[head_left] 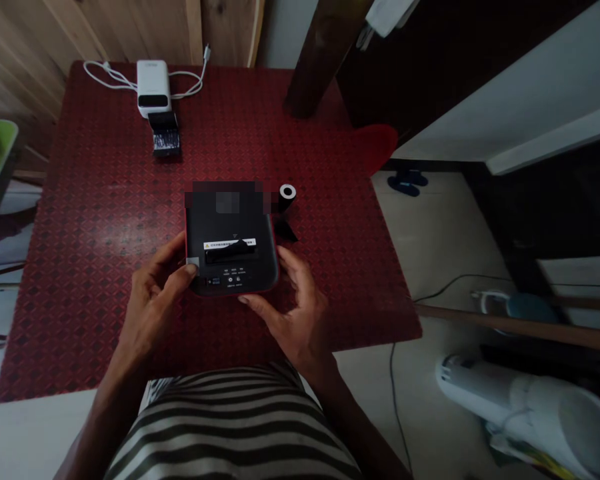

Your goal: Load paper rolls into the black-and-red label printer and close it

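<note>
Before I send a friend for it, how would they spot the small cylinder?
On the red patterned table, find the black device between the left hand and right hand. Beside its far right corner sits the small cylinder. Its pale ring around a dark centre sets it apart from the black piece nearby.
</note>
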The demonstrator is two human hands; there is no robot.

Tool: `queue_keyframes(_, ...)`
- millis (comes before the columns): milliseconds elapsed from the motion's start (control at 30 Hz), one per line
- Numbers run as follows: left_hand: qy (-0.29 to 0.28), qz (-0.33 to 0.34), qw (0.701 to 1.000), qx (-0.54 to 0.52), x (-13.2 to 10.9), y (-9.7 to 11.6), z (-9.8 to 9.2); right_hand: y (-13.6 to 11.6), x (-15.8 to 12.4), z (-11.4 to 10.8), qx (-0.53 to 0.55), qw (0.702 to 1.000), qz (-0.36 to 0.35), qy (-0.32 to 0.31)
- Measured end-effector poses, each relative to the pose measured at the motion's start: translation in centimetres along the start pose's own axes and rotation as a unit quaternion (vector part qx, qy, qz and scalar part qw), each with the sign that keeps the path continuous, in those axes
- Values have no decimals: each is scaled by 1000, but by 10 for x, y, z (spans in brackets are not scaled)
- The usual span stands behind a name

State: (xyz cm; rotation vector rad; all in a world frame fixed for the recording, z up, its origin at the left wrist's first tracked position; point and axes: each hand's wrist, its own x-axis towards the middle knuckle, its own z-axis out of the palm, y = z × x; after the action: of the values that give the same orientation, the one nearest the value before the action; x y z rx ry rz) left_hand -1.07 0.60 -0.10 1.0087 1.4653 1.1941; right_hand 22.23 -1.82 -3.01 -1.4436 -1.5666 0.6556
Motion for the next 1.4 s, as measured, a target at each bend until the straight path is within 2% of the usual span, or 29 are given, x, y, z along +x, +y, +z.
queue_keyframes(133,-1,-10,1000,11,0,3,0,1,-2,0,9,1000,11,6)
queue_keyframes(267,-9,-33,999,-32,1,1,1,4,-3,1,5,1000,26,2)
queue_keyframes(467,9,-57,997,-47,0,1,4,7,-6,5,17,999,27,18)
queue_keyframes(667,20,-49,998,-28,-2,2,7,6,-5,5,25,999,26,15)
queue_keyframes(900,21,-8,999,-31,-7,-14,8,9,0,-4,31,999,28,-28)
queue_keyframes(1033,20,11,1000,-7,-11,-19,9,3,15,-26,62,997,-12,-35)
queue_keyframes(1167,38,92,994,50,-9,-24,10,-17,53,-41,-21,993,-111,-20)
queue_keyframes(1233,36,129,989,60,-7,-28,11,-28,79,-37,-67,978,-185,-68)
queue_keyframes(1300,20,153,986,68,-7,-31,11,-39,103,-26,-119,952,-239,-150)
queue_keyframes(1400,-7,187,979,82,-7,-37,9,-58,131,-2,-228,898,-244,-287)
